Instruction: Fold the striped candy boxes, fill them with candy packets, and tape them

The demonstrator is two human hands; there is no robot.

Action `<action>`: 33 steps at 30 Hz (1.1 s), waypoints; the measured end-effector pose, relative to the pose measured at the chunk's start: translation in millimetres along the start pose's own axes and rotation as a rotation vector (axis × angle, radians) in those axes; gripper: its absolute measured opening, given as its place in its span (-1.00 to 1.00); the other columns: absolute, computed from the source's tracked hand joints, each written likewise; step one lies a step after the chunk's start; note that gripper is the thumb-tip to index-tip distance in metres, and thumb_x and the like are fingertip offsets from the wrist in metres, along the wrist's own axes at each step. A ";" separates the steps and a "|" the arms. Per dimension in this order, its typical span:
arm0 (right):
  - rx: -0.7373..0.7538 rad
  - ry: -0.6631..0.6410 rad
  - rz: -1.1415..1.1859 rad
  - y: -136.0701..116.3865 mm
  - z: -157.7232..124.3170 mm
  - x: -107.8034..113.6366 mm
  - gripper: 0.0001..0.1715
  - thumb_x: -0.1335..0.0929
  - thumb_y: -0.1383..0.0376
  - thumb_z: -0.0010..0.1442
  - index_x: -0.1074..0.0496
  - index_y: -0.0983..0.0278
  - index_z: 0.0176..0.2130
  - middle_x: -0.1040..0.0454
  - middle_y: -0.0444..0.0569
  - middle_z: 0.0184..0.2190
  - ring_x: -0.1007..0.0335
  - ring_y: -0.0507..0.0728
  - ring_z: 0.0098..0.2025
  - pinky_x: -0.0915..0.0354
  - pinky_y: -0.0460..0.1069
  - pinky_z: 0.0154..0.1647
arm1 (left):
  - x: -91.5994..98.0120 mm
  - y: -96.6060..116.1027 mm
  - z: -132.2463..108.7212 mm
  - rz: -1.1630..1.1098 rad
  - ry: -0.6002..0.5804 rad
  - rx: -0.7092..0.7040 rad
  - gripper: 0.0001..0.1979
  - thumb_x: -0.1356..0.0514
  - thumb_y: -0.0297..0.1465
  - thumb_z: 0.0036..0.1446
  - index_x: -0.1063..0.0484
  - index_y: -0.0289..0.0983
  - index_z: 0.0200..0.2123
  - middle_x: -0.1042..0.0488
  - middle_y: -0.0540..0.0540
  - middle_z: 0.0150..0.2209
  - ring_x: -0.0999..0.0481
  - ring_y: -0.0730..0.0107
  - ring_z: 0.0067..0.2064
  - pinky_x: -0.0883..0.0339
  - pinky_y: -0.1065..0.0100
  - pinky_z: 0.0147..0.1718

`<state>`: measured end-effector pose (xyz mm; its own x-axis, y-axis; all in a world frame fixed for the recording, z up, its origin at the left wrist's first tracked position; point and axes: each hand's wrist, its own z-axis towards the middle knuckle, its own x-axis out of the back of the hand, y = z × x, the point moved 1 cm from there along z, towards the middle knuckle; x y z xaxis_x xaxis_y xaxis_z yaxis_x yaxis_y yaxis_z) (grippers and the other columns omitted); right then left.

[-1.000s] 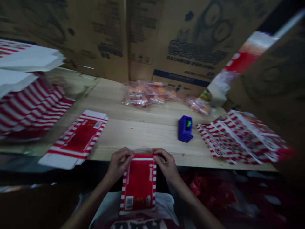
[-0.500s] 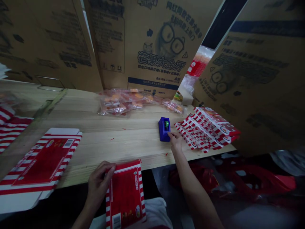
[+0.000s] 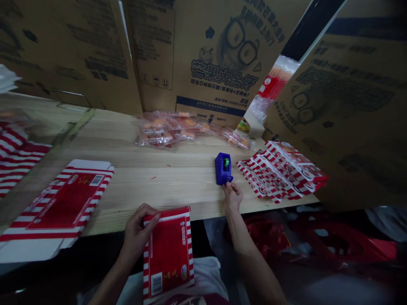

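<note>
My left hand (image 3: 139, 231) grips the top edge of a flat red-and-white striped carton (image 3: 168, 254), which hangs just below the front edge of the wooden table (image 3: 152, 182). The carton's printed face, with a barcode near its lower end, is turned up. My right hand (image 3: 232, 197) lies on the table, its fingertips at the near end of a blue tape dispenser (image 3: 223, 168). Any tape between those fingers is too small to tell.
A flat striped carton blank (image 3: 60, 207) lies left of my hands, with a red-striped stack (image 3: 15, 159) beyond it. Printed blanks (image 3: 281, 173) lie at the right. Transparent bags of orange packets (image 3: 168, 129) sit against the cardboard box walls (image 3: 216, 55).
My right hand has let go of the carton and moved to the dispenser. My left hand has drawn the carton back over the table's front edge, and the view has swung.
</note>
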<state>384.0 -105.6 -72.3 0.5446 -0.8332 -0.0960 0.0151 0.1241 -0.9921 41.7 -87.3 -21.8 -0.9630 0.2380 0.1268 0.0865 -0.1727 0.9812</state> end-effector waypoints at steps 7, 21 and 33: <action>-0.121 -0.054 0.039 -22.4 -13.1 -3.3 -0.55 -0.50 0.02 -0.23 -0.30 0.26 -0.57 -0.29 -0.19 -0.59 -0.27 0.03 -0.50 -0.41 0.10 -0.29 | -5.2 -0.8 -1.7 -0.118 0.023 0.153 -0.82 -0.32 -0.31 -0.02 -0.41 -0.28 -0.46 -0.52 -0.05 -0.36 -0.48 0.33 -0.29 -0.32 0.35 -0.25; 0.311 -2.004 -0.654 -120.4 -69.0 -143.8 -0.73 -0.46 0.18 -0.01 -0.45 0.29 -0.59 -0.31 -0.23 -0.65 -0.15 -0.03 -0.57 -0.05 -0.11 -0.51 | -26.8 18.8 8.7 -0.139 -0.164 0.110 -0.83 -0.26 -0.34 0.06 -0.41 -0.31 -0.49 -0.49 -0.03 -0.46 -0.45 0.39 -0.38 -0.28 0.40 -0.32; -0.567 -2.072 -0.443 -75.7 -62.6 -129.5 -0.43 -0.55 -0.01 -0.23 -0.41 0.37 -0.40 -0.39 -0.22 -0.56 -0.24 -0.05 -0.52 -0.14 -0.13 -0.47 | -25.9 28.4 5.0 -0.170 -0.190 0.043 -0.85 -0.22 -0.36 0.11 -0.40 -0.30 -0.45 -0.47 -0.04 -0.41 -0.46 0.38 -0.32 -0.29 0.37 -0.24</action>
<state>259.9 -40.8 10.2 0.4565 0.8832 -0.1072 0.3893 -0.3066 -0.8686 70.5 -93.6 3.6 -0.8995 0.4365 -0.0192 -0.0576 -0.0749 0.9955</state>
